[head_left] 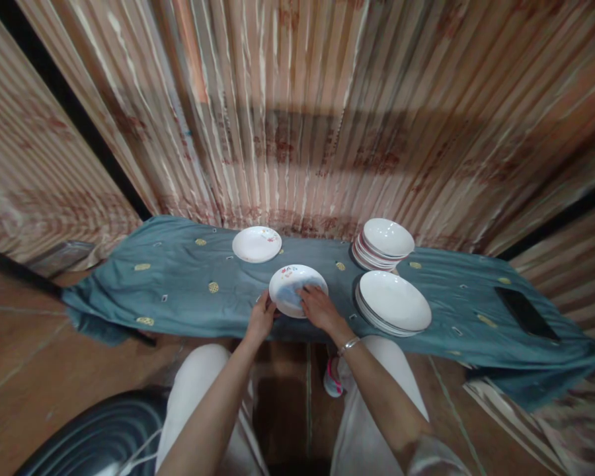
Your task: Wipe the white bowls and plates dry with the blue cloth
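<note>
A small white plate [291, 276] with a floral print near its far rim is held tilted over the near edge of the cloth-covered table. My left hand [262, 317] grips its left rim, fingers partly hidden beneath. The fingers of my right hand [318, 305] stretch across the plate's face from the right, touching it. A bluish-grey patch covers the plate's middle; whether it is shadow or a thin cloth, I cannot make out. Behind lies another floral white plate [256, 245]. Right of my right hand sits a stack of larger white plates [395, 301].
A stack of white bowls [388, 238] with reddish rims stands behind the larger plates. A dark phone-like slab [525, 313] lies at the right end of the green tablecloth [188, 284]. Striped curtains [297, 132] hang behind. A black ridged round object [104, 436] is at lower left.
</note>
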Motion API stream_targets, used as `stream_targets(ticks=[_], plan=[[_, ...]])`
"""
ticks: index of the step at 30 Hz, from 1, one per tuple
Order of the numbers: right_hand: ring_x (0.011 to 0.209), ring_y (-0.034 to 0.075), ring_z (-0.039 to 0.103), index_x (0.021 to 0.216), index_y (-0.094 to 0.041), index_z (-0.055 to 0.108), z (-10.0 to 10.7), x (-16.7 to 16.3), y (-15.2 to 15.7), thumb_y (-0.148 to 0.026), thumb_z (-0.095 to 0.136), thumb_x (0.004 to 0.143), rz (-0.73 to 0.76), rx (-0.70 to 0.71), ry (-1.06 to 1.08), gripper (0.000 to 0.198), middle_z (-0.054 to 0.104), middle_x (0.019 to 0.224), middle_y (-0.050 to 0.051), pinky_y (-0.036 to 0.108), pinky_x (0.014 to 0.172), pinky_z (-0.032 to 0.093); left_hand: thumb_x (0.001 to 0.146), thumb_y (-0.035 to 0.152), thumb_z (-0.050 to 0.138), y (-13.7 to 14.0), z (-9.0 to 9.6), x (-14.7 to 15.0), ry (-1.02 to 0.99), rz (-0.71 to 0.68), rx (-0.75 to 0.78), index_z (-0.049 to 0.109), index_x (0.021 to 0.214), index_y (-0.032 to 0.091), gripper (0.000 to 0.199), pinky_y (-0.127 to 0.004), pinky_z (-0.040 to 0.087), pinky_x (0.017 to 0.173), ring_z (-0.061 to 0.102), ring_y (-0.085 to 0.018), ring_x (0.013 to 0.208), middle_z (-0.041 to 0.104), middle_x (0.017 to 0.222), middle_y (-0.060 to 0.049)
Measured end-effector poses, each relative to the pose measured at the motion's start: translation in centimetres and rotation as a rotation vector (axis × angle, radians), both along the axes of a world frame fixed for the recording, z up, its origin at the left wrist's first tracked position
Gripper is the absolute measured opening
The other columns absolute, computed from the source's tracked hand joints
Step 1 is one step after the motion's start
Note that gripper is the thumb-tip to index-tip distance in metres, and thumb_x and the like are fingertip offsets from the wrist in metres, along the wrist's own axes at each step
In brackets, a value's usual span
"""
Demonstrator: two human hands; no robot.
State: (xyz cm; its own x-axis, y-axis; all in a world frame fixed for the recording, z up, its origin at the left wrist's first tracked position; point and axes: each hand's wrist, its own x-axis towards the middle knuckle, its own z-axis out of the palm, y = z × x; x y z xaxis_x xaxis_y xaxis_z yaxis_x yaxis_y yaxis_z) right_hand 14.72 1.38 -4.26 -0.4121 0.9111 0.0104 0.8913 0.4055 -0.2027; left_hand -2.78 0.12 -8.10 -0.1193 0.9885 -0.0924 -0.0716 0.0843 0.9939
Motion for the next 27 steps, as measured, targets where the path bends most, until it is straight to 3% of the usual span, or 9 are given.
stream_targets(ticks=[4,10,18,23,27], plan=[[0.115,0.024,0.052,0.115,-0.009,0.060,-0.1,-0.2,1.2,-0.014,0.044,0.090,-0.142,0.001,-0.020,0.030,0.061,0.116,0.018,0.034,0.100,0.037,0.071,0.021,0.059,0.2,-0.1,0.0,0.069,-0.022,-0.004,0.060,0.118,0.019,0.047,-0.029,0.056,0.058,0.061,-0.019,0.080,0.065,0.100,-0.008],[0.101,0.023,0.058,0.121,-0.006,0.053,0.1,-1.2,4.3,-0.007,0.038,0.087,-0.302,0.052,0.015,0.036,0.059,0.114,0.020,0.034,0.088,0.044,0.071,0.019,0.056,0.2,0.0,0.2,0.022,-0.034,0.014,0.060,0.118,0.022,0.047,-0.034,0.057,0.066,0.060,-0.021,0.087,0.065,0.101,-0.007],[0.112,0.024,0.053,0.119,-0.005,0.054,-0.5,-5.0,6.0,-0.012,0.040,0.088,-0.290,0.086,0.143,0.034,0.059,0.118,0.019,0.034,0.098,0.039,0.069,0.015,0.055,0.6,-0.8,0.3,-0.064,-0.037,0.005,0.059,0.120,0.020,0.051,-0.038,0.056,0.076,0.059,-0.024,0.099,0.063,0.112,-0.008],[0.121,0.021,0.049,0.123,-0.008,0.053,-1.3,-6.7,4.7,-0.012,0.041,0.089,-0.212,0.036,0.339,0.037,0.055,0.129,0.016,0.031,0.105,0.034,0.071,0.015,0.053,0.4,-0.7,0.4,-0.080,-0.054,0.002,0.058,0.121,0.019,0.050,-0.038,0.055,0.078,0.061,-0.023,0.096,0.065,0.110,-0.008],[0.110,0.021,0.056,0.113,-0.013,0.060,-1.7,-6.8,2.9,-0.011,0.046,0.085,-0.152,-0.014,0.413,0.031,0.062,0.120,0.012,0.033,0.099,0.040,0.072,0.016,0.053,0.5,-0.6,0.3,-0.012,-0.033,0.003,0.059,0.116,0.016,0.045,-0.039,0.054,0.080,0.062,-0.023,0.094,0.064,0.110,-0.010]])
